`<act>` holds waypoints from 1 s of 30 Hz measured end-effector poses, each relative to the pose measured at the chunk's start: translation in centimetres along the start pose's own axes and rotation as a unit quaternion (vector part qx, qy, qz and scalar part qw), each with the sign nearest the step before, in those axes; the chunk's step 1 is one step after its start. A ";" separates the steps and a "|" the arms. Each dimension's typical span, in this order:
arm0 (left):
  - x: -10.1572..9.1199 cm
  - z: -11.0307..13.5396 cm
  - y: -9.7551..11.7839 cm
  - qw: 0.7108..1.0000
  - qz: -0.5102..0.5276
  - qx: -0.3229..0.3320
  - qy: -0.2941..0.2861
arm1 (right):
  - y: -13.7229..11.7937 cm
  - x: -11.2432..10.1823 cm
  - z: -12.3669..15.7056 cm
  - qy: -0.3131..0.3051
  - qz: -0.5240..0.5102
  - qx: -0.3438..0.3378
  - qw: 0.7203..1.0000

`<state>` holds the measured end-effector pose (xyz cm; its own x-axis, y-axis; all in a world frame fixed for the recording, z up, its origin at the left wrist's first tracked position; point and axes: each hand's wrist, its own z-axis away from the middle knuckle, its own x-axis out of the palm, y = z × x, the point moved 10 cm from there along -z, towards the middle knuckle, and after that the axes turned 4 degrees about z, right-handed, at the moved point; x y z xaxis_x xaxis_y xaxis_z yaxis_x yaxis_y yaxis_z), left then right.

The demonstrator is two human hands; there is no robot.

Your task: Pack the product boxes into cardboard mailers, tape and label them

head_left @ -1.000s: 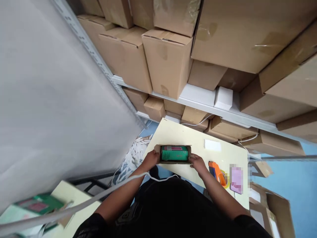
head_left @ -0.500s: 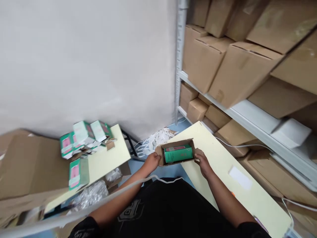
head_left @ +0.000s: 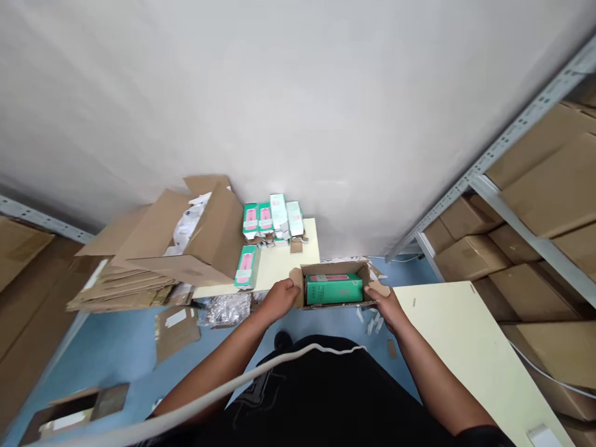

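One broad, pale grey wall (head_left: 326,118) spans the far side of the room. Grey perforated-metal shelving (head_left: 516,118) stands at the right, loaded with brown cardboard cartons (head_left: 549,304). Smooth blue flooring (head_left: 125,347) shows below. Two pale yellow flat tabletops stand apart: one at the right (head_left: 447,335), the other against the wall, left of centre (head_left: 274,264). On the latter's left side sits a large, flap-open brown cardboard box (head_left: 223,236) with white material inside, beside a stack of flattened brown cardboard (head_left: 125,285). Several green, white and pink retail boxes (head_left: 250,217) cluster near the wall, and a similar one lies by the near edge. Crumpled clear plastic (head_left: 228,310) lies below that edge.

In front of the person's body, between the tabletops, an open-topped brown cardboard carton (head_left: 335,269) is held up level. The left hand (head_left: 282,298) pinches its left end, thumb and fingers closed on the cardboard; the right hand (head_left: 387,304) is closed likewise on the right end, by a raised flap. Inside lies a glossy green rectangular box (head_left: 334,292), lengthwise, with a pink picture on its upper face and small markings on the green side. A narrow gap separates it from the right end wall.
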<state>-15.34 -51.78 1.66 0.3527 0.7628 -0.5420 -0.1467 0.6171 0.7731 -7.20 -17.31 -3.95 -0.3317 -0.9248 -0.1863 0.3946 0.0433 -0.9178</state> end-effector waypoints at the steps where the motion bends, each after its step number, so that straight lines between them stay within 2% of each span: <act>1: -1.9 -0.2 -1.3 1.000 -0.002 0.002 0.002 | -0.5 2.2 0.0 0.000 0.025 -0.009 1.000; 5: -8.7 -1.0 -5.2 1.000 -0.009 0.012 -0.010 | -2.2 10.0 0.3 0.000 0.095 -0.023 0.995; 7: -11.7 -1.0 -6.1 0.999 0.032 0.027 -0.033 | -3.3 12.8 0.4 0.016 0.100 -0.036 0.994; 9: -15.5 -0.7 -6.1 0.995 0.080 0.056 -0.035 | -4.3 14.8 0.5 0.038 0.095 -0.042 0.994; 11: -20.9 -0.7 -5.7 0.992 0.091 0.090 0.014 | -5.1 16.5 0.4 0.045 0.096 -0.041 0.994; 14: -30.9 -2.0 -5.6 0.978 0.025 0.118 0.168 | -6.3 18.5 0.2 0.035 0.115 -0.037 0.992; 15: -34.2 -2.8 -6.0 0.968 -0.016 0.111 0.222 | -6.8 19.1 0.1 0.031 0.123 -0.039 0.991; 16: -36.8 -4.1 -6.6 0.961 -0.062 0.092 0.252 | -7.2 19.6 0.0 0.029 0.130 -0.041 0.990; 17: -38.5 -6.0 -7.4 0.960 -0.110 0.068 0.249 | -7.5 20.0 -0.1 0.028 0.136 -0.042 0.989; 19: -39.6 -10.4 -10.1 0.965 -0.205 0.006 0.164 | -7.9 20.8 -0.3 0.032 0.138 -0.038 0.989; 21: -39.1 -13.8 -13.5 0.957 -0.272 -0.061 0.076 | -7.9 21.4 -0.4 0.037 0.141 -0.028 0.989; 22: -38.7 -15.0 -15.0 0.951 -0.290 -0.092 0.052 | -7.9 21.6 -0.5 0.037 0.145 -0.024 0.988; 24: -37.7 -16.5 -17.3 0.944 -0.305 -0.127 0.029 | -8.1 22.1 -0.6 0.035 0.156 -0.023 0.987; 26: -36.6 -17.2 -18.3 0.942 -0.307 -0.131 0.026 | -8.4 22.5 -0.7 0.032 0.162 -0.029 0.986; 28: -36.1 -17.5 -18.6 0.943 -0.308 -0.121 0.025 | -8.7 22.7 -0.8 0.033 0.166 -0.036 0.985; 30: -36.5 -17.6 -18.2 0.945 -0.307 -0.106 0.033 | -8.9 23.0 -1.0 0.031 0.170 -0.040 0.984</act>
<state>-41.83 -87.47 1.54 0.3747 0.2544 -0.8915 -0.1182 0.9669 0.2263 -19.21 -38.54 -0.41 -0.2449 -0.8267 -0.5066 0.4249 0.3782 -0.8225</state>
